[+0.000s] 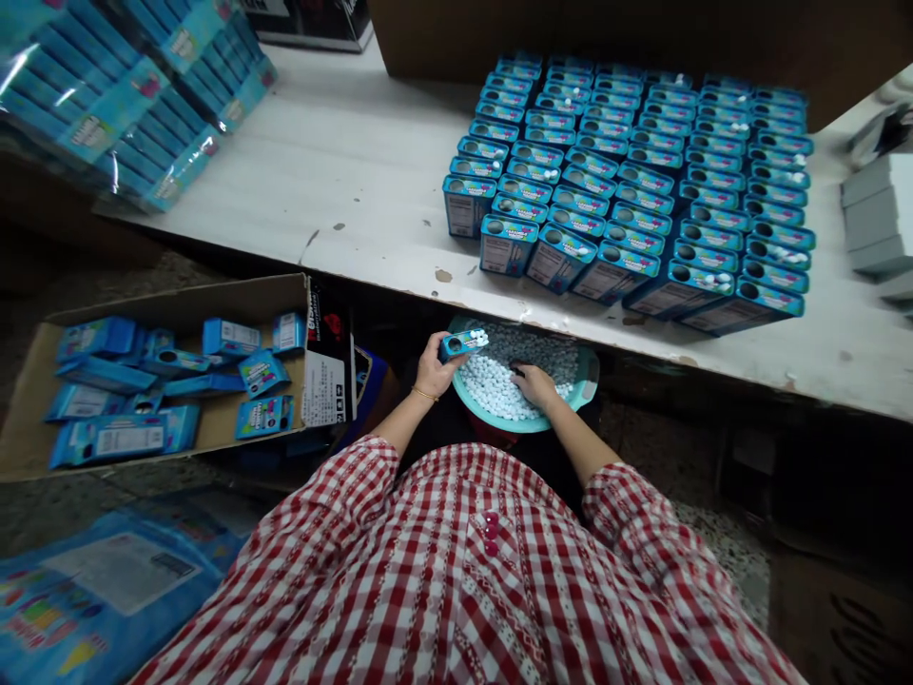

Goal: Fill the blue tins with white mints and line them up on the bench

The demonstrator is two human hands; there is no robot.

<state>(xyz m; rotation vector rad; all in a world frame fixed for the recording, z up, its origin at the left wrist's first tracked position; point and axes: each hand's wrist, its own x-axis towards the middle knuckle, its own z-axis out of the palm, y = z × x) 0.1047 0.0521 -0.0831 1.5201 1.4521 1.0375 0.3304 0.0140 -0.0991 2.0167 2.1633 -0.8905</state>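
Note:
My left hand (pixel 434 369) is closed around a small blue candy box (pixel 462 344), held over the left rim of a turquoise basin (pixel 499 423). Several white candies lie on top of that box, beside its dark round hole. The basin is filled with small round white candies (pixel 492 385). My right hand (pixel 534 386) reaches down into them with its fingertips partly sunk among the pieces. Whether those fingers pinch any candies is hidden.
Rows of upright blue candy boxes (pixel 577 209) stand on the white table (pixel 342 171). Wrapped packs (pixel 106 105) sit at its far left. Below, a cardboard carton (pixel 214 447) holds loose blue boxes. A blue printed bag (pixel 121 580) lies at lower left. White boxes (pixel 877 214) are at right.

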